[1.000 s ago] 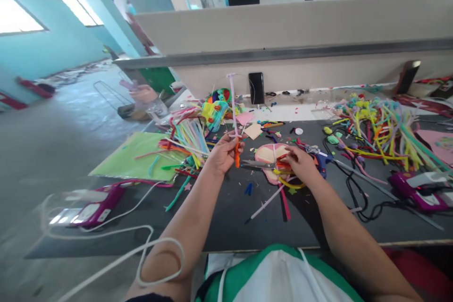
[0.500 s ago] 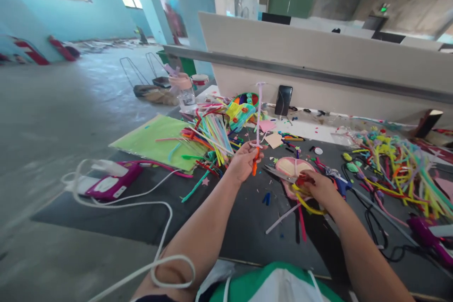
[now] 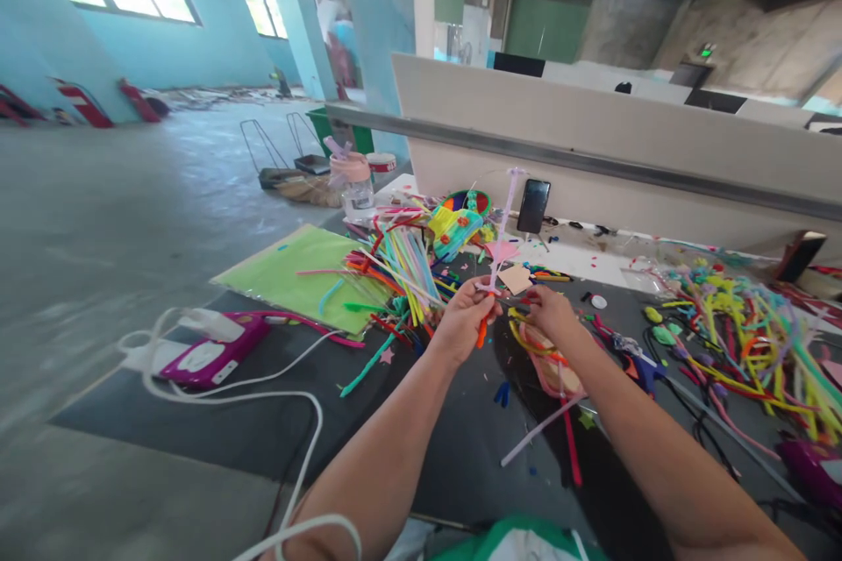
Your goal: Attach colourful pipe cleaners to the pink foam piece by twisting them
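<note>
Right hand (image 3: 551, 314) had come nearer the left hand (image 3: 464, 316) since half a second earlier, when the gap between them was wider and scissor blades showed plainly; camera view had shifted slightly too.

Left fingers pinched the lower end of a lilac stem (image 3: 505, 223), which stood nearly upright, leaning a little right, a small crosspiece at its top. An orange piece (image 3: 483, 333) poked out below the same grip. Right fingers were bunched just beside; something thin and dark lay between the hands, too small to name. Could not tell what, if anything, they gripped.

Progress, as judged: partway. Lilac and orange already met at the left fingers; whether fixed together, hidden. Crosspiece seemed already in place. Any finishing at the lower end looked not yet done.

Near the right wrist, on the dark tabletop (image 3: 460, 456): pink padded piece (image 3: 559, 377), partly covered by the arm; loose lilac length (image 3: 539, 432); bright pink strip (image 3: 572, 447). Pastel bundle (image 3: 411, 263) lay beyond the left hand. Phone (image 3: 533, 206) leaned behind.
</note>
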Motion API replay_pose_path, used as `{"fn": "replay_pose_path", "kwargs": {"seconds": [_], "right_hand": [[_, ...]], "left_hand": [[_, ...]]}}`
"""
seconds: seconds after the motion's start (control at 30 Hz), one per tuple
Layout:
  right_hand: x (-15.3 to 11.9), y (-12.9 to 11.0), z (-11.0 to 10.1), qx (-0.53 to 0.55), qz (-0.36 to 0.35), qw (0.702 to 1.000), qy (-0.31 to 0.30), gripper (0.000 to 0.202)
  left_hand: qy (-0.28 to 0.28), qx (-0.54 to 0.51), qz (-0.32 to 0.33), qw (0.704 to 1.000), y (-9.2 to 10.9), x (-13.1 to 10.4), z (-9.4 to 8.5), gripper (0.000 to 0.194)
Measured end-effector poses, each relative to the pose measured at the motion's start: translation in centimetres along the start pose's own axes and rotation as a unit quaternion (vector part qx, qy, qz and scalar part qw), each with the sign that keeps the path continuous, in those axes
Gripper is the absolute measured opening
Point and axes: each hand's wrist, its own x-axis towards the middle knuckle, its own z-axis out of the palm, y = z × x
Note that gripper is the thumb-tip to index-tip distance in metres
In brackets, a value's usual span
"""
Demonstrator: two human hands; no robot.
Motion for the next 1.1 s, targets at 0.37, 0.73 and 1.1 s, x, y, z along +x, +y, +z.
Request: {"fn": "replay_pose_path", "kwargs": {"seconds": [0.37, 0.73, 1.1], "right_hand": [[-1.4, -3.3, 0.1, 0.35, 0.025, 0.936, 0.017, 0.017], [2.1, -4.6, -14.7, 0.216, -0.188, 0.926, 0.244, 0.021], [3.4, -10.2, -17.3, -0.269, -0.401, 0.867, 0.123, 0.022]], "left_hand": [[-0.015, 0.017, -0.011, 1.0, -1.2, -0.5, 1.0, 0.034], [0.012, 0.136, -0.064, 0.989, -2.6, -1.2, 1.6, 0.035], [0.011, 0.163, -0.042, 0.986, -2.4, -1.6, 2.0, 0.034]]}}
